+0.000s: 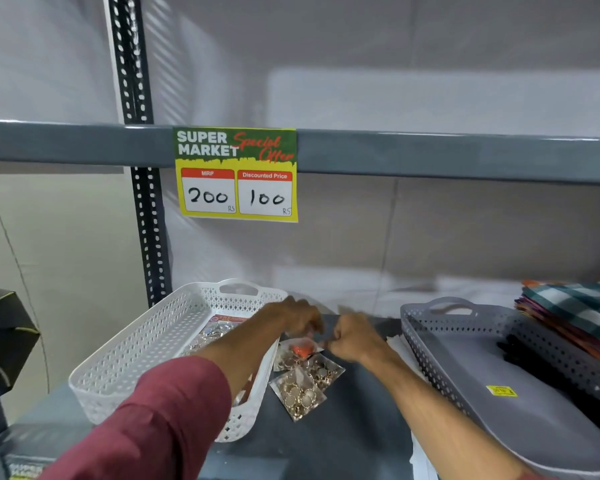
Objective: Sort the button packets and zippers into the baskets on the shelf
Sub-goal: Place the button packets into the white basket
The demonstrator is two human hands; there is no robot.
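A white perforated basket (146, 344) stands on the shelf at the left and holds a button packet (215, 332). A grey basket (465, 351) stands at the right with dark zippers (520, 351) along its far side. Between the baskets, several clear packets of gold buttons (303, 386) lie on the dark shelf. One packet with an orange piece (302, 349) lies just below my hands. My left hand (300, 318) reaches over the white basket's corner, fingers curled down at the packets. My right hand (354, 337) is fisted beside it. What either hand grips is hidden.
A grey shelf beam (430, 154) runs overhead with a yellow-green price sign (236, 174). Folded checked cloth (575, 306) is stacked at the far right. A perforated upright post (149, 237) stands behind the white basket. A dark box (4, 334) sits at the left edge.
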